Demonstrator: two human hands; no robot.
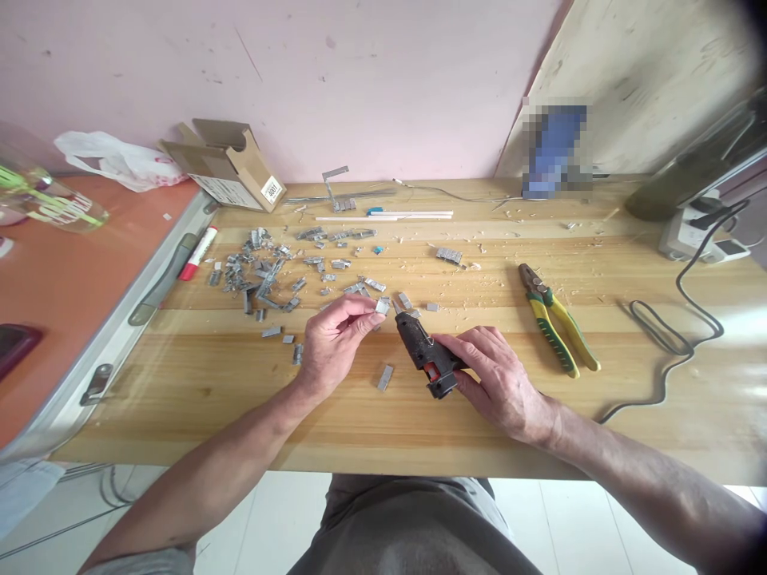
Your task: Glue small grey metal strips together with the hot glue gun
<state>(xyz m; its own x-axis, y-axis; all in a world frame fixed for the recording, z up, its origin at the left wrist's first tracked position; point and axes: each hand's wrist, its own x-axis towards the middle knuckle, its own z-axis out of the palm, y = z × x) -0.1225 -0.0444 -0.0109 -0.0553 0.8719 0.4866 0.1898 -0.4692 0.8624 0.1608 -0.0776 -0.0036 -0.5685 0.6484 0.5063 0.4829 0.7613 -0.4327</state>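
In the head view, the left hand [335,339] is over the middle of the wooden desk [419,431], its thumb and fingertips pinched together on a small grey metal piece [382,306]. Just to its right, the right hand [500,379] is wrapped around the rear of a black glue gun [427,355], which lies low over the desk near the front edge with its tip pointing up and left, close to the pinched piece. Another loose metal piece [385,377] lies between the two hands. A scatter of similar metal pieces [264,267] spreads toward the back left, beside a red marker [197,253] at the left edge. Green-and-yellow pliers [557,319] lie right of the hands, and a black cable [677,335] loops further right. A cardboard box [231,164] sits at the back left corner.
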